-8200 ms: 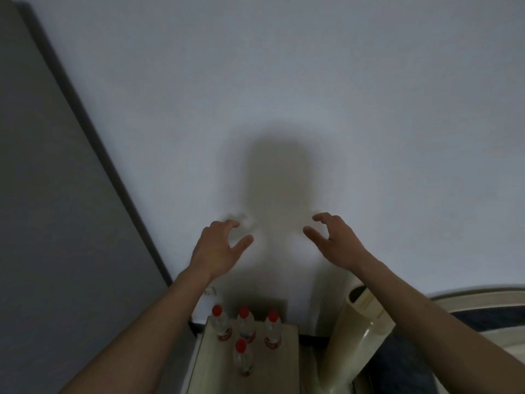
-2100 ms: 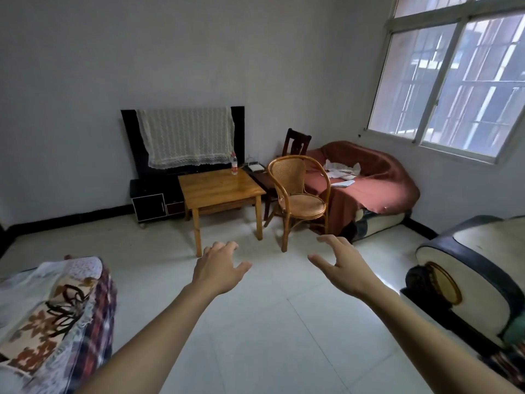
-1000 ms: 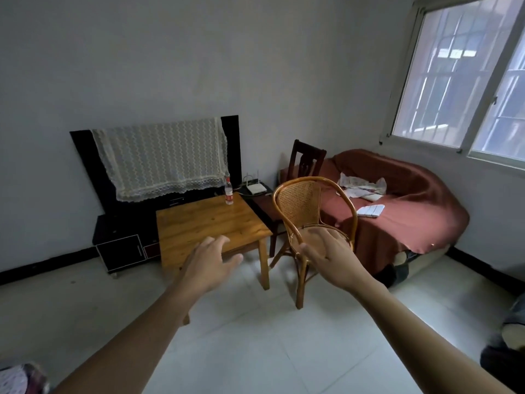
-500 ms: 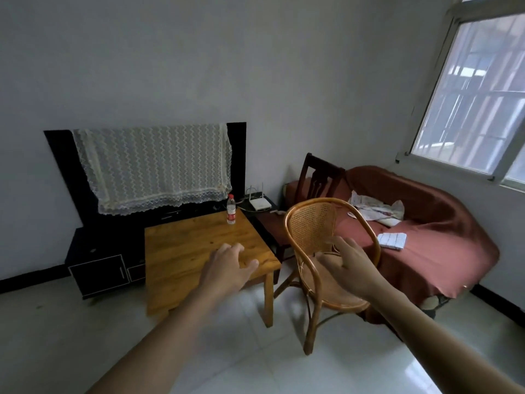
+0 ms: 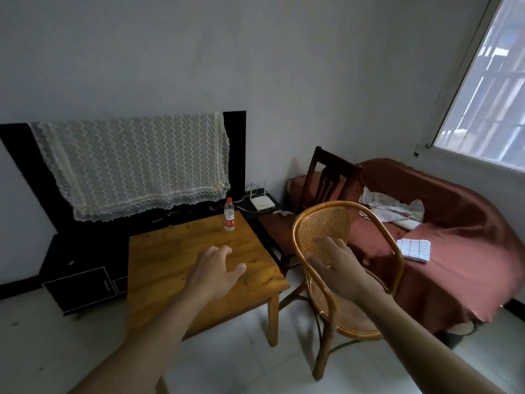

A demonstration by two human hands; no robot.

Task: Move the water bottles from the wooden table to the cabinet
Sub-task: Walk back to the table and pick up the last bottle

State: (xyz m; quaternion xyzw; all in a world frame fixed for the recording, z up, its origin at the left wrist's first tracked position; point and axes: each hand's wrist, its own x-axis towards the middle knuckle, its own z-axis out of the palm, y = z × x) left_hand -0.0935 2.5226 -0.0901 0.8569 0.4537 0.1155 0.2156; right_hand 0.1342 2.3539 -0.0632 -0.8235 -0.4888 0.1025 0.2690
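Grey-walled living room ahead: on the wooden table (image 5: 181, 268) I see one water bottle (image 5: 229, 215) left, upright at its far edge, unmoved, while my left hand (image 5: 213, 273) and right hand (image 5: 339, 270) hang open, grasping nothing, nearer its front.

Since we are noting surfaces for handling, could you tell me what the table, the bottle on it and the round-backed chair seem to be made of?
Table: apparently solid wood, warm orange-brown with visible grain and a slight sheen, probably varnished.
Bottle: seemingly clear plastic, see-through body with a red cap and red label.
Chair: looks like rattan or cane, a glossy bent frame around a woven mesh back.
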